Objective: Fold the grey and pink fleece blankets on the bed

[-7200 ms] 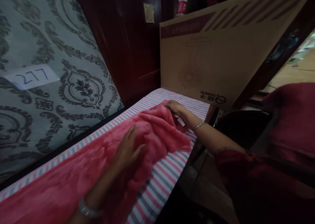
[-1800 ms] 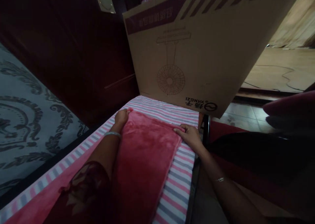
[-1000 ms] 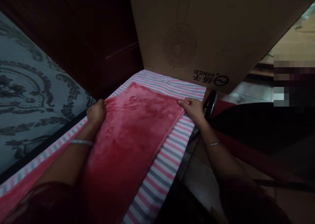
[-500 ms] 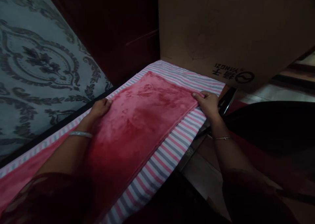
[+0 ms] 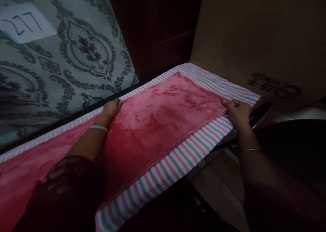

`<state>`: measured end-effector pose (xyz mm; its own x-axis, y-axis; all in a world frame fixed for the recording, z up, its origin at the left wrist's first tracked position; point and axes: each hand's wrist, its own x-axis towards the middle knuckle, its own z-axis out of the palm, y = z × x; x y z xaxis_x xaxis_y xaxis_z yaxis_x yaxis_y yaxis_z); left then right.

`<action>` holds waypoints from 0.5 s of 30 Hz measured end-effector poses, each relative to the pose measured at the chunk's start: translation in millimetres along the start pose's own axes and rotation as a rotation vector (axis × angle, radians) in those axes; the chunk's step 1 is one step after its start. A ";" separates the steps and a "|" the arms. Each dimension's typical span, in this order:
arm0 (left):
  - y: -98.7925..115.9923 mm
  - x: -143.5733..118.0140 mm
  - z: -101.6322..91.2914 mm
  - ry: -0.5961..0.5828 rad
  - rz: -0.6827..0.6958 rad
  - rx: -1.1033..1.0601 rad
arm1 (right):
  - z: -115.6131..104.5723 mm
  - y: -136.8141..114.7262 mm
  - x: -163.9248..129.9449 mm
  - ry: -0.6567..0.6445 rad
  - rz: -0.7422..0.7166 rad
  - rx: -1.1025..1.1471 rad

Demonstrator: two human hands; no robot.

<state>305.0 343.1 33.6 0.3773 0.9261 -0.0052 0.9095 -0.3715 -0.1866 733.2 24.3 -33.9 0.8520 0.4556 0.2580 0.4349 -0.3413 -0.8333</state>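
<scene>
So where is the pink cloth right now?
In the head view the pink cloth lies flat mid-frame on the striped pad, between the left hand and right hand, below the cardboard box.

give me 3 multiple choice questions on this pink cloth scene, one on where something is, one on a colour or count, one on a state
1. Where does the cardboard box stand?
A. at the far end of the striped surface
B. on top of the pink cloth
C. under the left arm

2. Which colours are the stripes of the striped cover?
A. green and yellow
B. pink, grey and white
C. black and orange

3. How does the pink cloth lie?
A. rolled into a tube
B. bunched in a heap
C. spread flat, held at both side edges

Answers:
1 A: the box rises just beyond the far end of the cover.
2 B: those stripes show along the cover's bare edge.
3 C: the left hand and right hand each grip a side edge of the smooth cloth.
</scene>
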 end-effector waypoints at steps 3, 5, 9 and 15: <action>-33.6 -12.4 5.1 -0.018 0.019 -0.057 | -3.2 -7.4 -3.1 0.016 0.088 -0.001; -64.6 -29.2 9.4 -0.050 -0.007 -0.086 | -5.1 -12.3 -4.7 0.018 0.104 -0.037; -114.8 -69.7 16.7 -0.086 -0.126 -0.043 | -7.4 -19.7 -7.0 0.002 0.189 -0.087; -124.9 -93.9 22.4 -0.006 -0.297 0.016 | -9.0 -30.1 -15.7 0.000 0.174 -0.097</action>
<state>152.1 304.1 35.4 0.0944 0.9945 0.0464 0.9771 -0.0836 -0.1958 709.4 20.0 -8.5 0.9168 0.3825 0.1145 0.3073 -0.4927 -0.8141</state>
